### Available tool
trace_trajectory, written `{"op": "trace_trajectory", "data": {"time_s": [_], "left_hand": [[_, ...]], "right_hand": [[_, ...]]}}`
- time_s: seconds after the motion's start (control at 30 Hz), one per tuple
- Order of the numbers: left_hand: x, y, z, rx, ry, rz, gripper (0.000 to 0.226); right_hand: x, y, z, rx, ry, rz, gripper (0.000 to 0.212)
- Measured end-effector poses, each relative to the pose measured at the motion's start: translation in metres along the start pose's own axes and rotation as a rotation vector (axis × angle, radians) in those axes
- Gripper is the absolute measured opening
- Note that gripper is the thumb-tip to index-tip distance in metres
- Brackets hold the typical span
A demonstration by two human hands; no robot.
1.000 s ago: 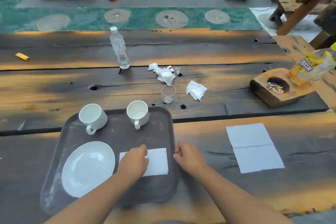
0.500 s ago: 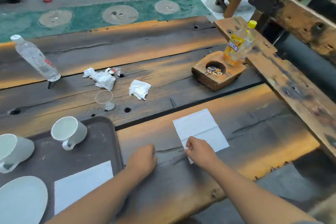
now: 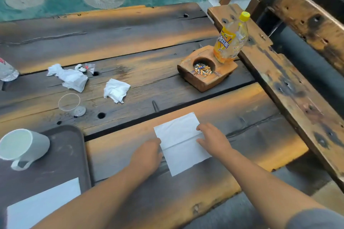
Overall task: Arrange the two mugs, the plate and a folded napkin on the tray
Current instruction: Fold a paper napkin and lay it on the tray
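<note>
A white unfolded napkin (image 3: 181, 143) with a crease across its middle lies on the wooden table, right of the tray. My left hand (image 3: 147, 156) touches its left edge, knuckles up. My right hand (image 3: 214, 140) rests on its right edge, fingers spread on the paper. The dark grey tray (image 3: 63, 158) sits at the lower left; on it stand a white mug (image 3: 20, 148) and a folded white napkin (image 3: 44, 204). The other mug and the plate are out of frame.
A wooden ashtray block (image 3: 206, 69) and a yellow drink bottle (image 3: 231, 40) stand at the back right. Crumpled tissues (image 3: 69, 78) (image 3: 116, 90), a clear plastic cup (image 3: 69, 103) and a water bottle (image 3: 6, 71) lie beyond the tray. A wooden bench (image 3: 290, 87) borders the right.
The view has swung right, away from the tray. Both hands have left the folded napkin on the tray and moved onto the unfolded napkin, one at each side edge.
</note>
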State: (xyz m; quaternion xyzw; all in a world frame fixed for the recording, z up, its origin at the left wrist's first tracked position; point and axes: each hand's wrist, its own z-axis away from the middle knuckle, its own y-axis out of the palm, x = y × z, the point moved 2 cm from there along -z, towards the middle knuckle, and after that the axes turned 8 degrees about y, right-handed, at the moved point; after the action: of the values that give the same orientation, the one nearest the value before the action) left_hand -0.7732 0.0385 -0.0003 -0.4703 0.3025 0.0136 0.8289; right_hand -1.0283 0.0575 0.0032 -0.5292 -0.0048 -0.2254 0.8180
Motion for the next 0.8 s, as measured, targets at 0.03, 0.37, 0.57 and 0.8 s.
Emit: {"op": "trace_trajectory", "data": {"time_s": [0.03,0.37,0.57,0.8], "left_hand": [[-0.002,0.001,-0.003,-0.012,0.002,0.007,0.032],[-0.006,0.022,-0.020,-0.094,0.052,-0.082,0.032],[-0.005,0.032,-0.024,-0.126,0.041,-0.164,0.029],[-0.007,0.038,-0.017,-0.129,0.059,-0.201,0.022]], "right_hand": [[-0.002,-0.001,-0.004,-0.003,-0.019,0.009,0.039],[-0.018,0.014,-0.021,0.015,-0.070,-0.038,0.039],[-0.023,0.015,-0.024,-0.037,-0.089,-0.073,0.026],[-0.022,0.017,-0.022,-0.060,-0.110,-0.039,0.012]]}}
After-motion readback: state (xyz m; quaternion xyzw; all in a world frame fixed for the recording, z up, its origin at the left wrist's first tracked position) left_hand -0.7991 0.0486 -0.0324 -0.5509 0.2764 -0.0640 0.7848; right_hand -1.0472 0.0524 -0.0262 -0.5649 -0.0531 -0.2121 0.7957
